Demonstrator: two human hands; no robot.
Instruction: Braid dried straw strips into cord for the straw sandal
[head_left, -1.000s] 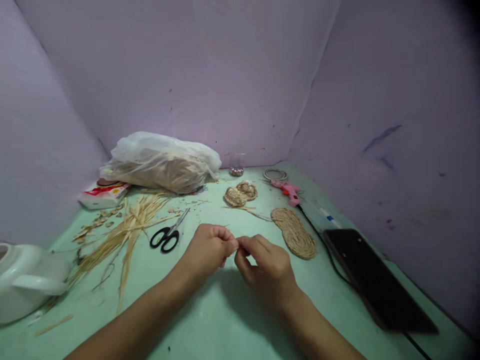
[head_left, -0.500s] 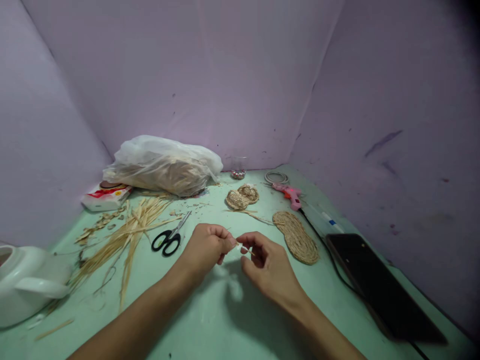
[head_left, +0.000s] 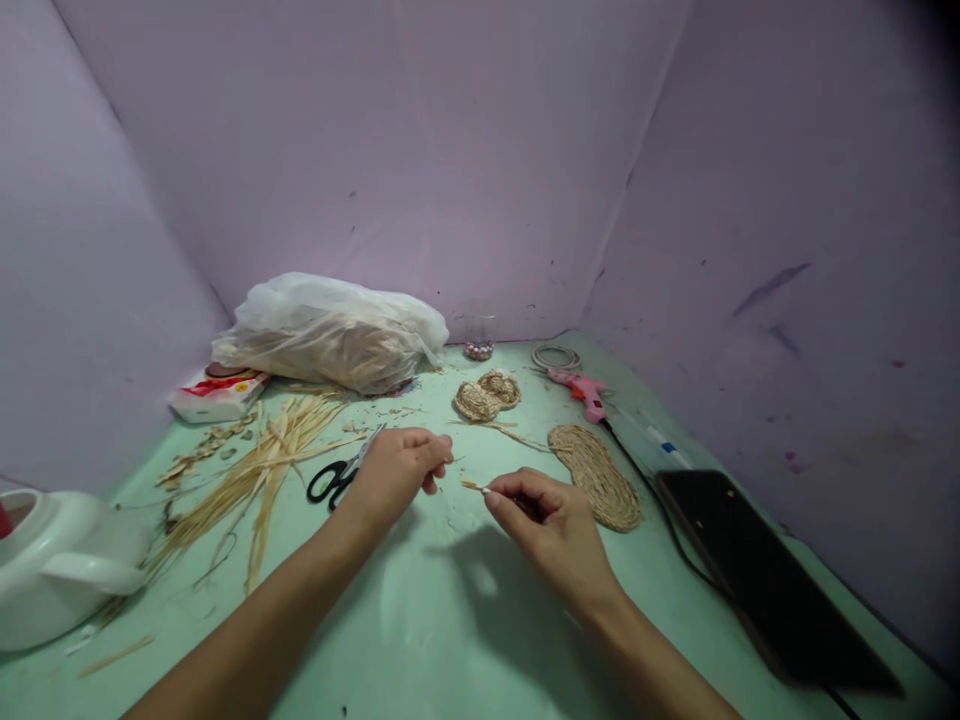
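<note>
My right hand point(head_left: 551, 520) pinches a short strip of straw point(head_left: 472, 486) between thumb and forefinger, its pale tip pointing left. My left hand point(head_left: 401, 468) is closed in a pinch a little apart from that tip; a faint thread-like line shows by its fingertips, too fine to make out. Black-handled scissors point(head_left: 324, 482) lie partly hidden behind my left hand. Right of my right hand lies a braided straw sole point(head_left: 596, 478). Beyond both hands is a smaller coiled straw piece point(head_left: 477, 402), with a loose straw strand point(head_left: 517, 435) in front of it.
Loose straw strips point(head_left: 281, 440) spread over the left of the green table, near a white teapot point(head_left: 82, 560). A plastic bag point(head_left: 337, 325), a small box point(head_left: 217, 398) and a cup of beads point(head_left: 479, 350) stand behind. Right are a pink glue gun point(head_left: 589, 392) and a dark phone point(head_left: 772, 575).
My hands have drawn apart. My left hand has moved left, partly covering the scissors, and the straw strip now sticks out from my right fingertips alone.
</note>
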